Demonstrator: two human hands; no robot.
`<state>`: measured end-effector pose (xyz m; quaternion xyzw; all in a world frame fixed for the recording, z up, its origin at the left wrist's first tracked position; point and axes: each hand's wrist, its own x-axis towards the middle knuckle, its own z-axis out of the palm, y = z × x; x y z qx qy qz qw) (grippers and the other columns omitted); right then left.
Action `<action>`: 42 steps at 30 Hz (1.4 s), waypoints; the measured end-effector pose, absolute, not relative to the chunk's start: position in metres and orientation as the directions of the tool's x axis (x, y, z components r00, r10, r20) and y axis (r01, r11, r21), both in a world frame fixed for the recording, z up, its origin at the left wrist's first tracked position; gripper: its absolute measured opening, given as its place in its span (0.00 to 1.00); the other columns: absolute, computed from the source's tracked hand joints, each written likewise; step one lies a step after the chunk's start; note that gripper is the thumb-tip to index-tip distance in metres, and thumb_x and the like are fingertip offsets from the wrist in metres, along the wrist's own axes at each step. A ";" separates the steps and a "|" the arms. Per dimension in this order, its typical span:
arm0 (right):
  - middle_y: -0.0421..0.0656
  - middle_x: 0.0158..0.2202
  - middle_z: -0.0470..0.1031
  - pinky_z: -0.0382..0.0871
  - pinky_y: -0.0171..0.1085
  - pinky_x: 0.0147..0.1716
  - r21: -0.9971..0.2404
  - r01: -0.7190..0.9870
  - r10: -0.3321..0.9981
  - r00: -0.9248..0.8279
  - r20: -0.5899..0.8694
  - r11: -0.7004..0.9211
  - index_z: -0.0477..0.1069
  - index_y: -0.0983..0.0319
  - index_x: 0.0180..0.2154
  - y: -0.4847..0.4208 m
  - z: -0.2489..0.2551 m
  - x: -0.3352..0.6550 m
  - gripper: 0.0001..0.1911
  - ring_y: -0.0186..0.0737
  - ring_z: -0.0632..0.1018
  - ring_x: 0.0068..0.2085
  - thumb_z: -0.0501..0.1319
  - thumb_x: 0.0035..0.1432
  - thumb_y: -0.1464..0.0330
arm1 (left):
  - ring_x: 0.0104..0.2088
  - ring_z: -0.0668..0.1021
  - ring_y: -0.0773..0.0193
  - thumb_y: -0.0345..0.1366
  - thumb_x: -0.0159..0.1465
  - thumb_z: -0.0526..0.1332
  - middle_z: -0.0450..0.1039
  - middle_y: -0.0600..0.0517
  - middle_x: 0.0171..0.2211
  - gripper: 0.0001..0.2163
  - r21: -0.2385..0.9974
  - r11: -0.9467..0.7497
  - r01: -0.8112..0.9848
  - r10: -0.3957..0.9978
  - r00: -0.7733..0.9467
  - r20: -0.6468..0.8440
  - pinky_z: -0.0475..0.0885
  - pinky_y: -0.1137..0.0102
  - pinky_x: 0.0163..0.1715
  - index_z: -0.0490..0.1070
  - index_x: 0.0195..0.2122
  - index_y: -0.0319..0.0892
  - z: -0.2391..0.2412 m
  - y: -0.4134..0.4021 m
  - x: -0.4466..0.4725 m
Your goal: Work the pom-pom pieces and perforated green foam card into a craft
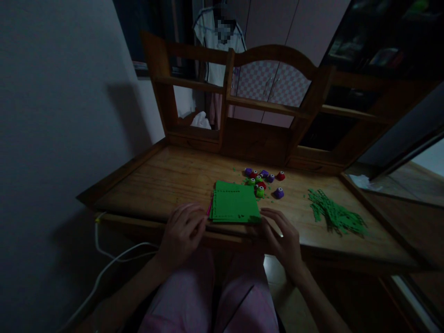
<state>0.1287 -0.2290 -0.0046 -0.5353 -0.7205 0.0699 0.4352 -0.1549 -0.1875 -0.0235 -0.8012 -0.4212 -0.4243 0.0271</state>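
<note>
A stack of green paper sheets (pixel 236 203) lies at the desk's front edge, with small cut-out holes along its upper, left and lower edges. My left hand (pixel 183 229) rests at its lower left, fingers curled in; whether anything is inside them is hidden. A thin pink object (pixel 210 206) shows between these fingertips and the sheets. My right hand (pixel 282 236) is at the lower right corner, fingertips against or just beside the sheets, thumb and fingers apart. Behind the stack sit several small craft punches in purple (pixel 279 193), red (pixel 280 175) and green (pixel 260 191).
A heap of punched green paper strips (pixel 336 212) lies on the right of the wooden desk (pixel 145 185). Tiny green scraps are scattered around the punches. A wooden shelf unit (pixel 256 134) rises at the back. A white cable (pixel 104 270) hangs at the left front.
</note>
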 end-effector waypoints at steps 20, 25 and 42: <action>0.40 0.35 0.75 0.67 0.36 0.39 -0.643 0.571 0.839 -0.494 0.229 0.511 0.73 0.60 0.36 -0.156 0.011 0.054 0.07 0.38 0.75 0.38 0.66 0.52 0.69 | 0.52 0.71 0.59 0.33 0.60 0.60 0.74 0.50 0.48 0.11 0.686 -0.616 0.387 0.759 0.526 0.384 0.65 0.59 0.54 0.75 0.44 0.48 -0.030 -0.117 -0.147; 0.40 0.35 0.75 0.68 0.36 0.41 -0.664 0.499 0.803 -0.528 0.276 0.556 0.73 0.60 0.35 -0.156 0.011 0.049 0.03 0.38 0.76 0.39 0.64 0.55 0.71 | 0.52 0.72 0.59 0.30 0.58 0.60 0.74 0.50 0.47 0.13 0.689 -0.620 0.375 0.758 0.514 0.401 0.65 0.59 0.54 0.75 0.44 0.48 -0.033 -0.116 -0.148; 0.42 0.38 0.73 0.67 0.39 0.43 -0.637 0.515 0.812 -0.462 0.357 0.573 0.71 0.60 0.37 -0.147 -0.005 0.051 0.04 0.39 0.75 0.42 0.61 0.58 0.70 | 0.60 0.65 0.56 0.33 0.60 0.60 0.68 0.51 0.55 0.14 0.687 -0.636 0.351 0.725 0.576 0.377 0.60 0.55 0.59 0.74 0.48 0.50 -0.030 -0.097 -0.142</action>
